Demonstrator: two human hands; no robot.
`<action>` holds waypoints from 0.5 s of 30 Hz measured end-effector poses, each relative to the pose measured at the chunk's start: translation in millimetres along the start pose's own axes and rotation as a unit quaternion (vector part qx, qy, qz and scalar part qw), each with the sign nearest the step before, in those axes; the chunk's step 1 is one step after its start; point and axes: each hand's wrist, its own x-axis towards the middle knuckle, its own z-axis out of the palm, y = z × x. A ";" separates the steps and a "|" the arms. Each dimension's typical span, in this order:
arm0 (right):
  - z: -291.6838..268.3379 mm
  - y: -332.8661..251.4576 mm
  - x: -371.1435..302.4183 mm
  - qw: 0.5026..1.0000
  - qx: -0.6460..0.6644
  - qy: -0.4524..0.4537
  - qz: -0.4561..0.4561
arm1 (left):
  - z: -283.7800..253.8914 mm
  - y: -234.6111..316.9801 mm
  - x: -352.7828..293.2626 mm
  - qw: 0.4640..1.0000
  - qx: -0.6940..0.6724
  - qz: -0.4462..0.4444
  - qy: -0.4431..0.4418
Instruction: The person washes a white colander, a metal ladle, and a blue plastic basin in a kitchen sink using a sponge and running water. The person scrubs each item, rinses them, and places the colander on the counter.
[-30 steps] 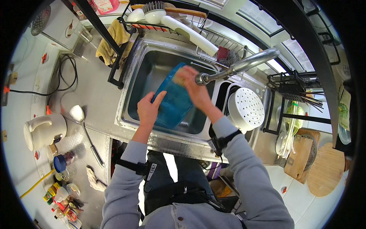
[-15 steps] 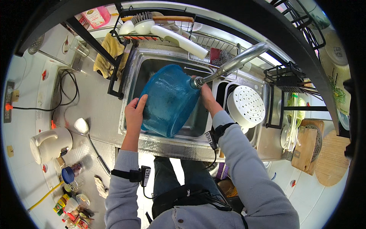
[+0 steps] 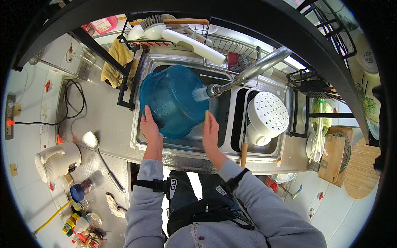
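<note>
A wet blue plastic basin is tilted inside the left bowl of the metal sink. My left hand grips its near left edge, thumb pressed on the blue surface and the other fingers partly hidden. At the near right edge, my right hand holds the basin with closed fingers. Water sprays from the faucet onto the basin's right side.
In the right sink bowl sits a white perforated strainer, beside a wooden handle. A dish rack stands behind. To the left are a spatula, a white kettle-like appliance and a yellow cloth.
The basin has turned and shifted a little left, so the spray now shows. My right hand has moved from its far right side to the near right edge.
</note>
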 end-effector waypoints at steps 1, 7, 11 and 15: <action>-0.9 -9.0 -11.0 0.993 -0.073 0.000 -0.092 | -1.0 -2.4 0.8 0.999 0.034 0.019 0.000; 0.4 -74.7 -3.4 0.932 -0.112 -0.116 -0.323 | -14.0 1.6 0.0 0.989 0.120 0.000 -0.084; -3.2 -86.6 80.5 0.892 -0.199 -0.058 -0.402 | -18.6 7.5 -10.2 0.990 0.056 -0.070 -0.112; -20.2 -60.7 103.5 0.926 -0.180 -0.040 -0.331 | -19.3 12.0 -14.6 0.991 0.032 -0.068 -0.106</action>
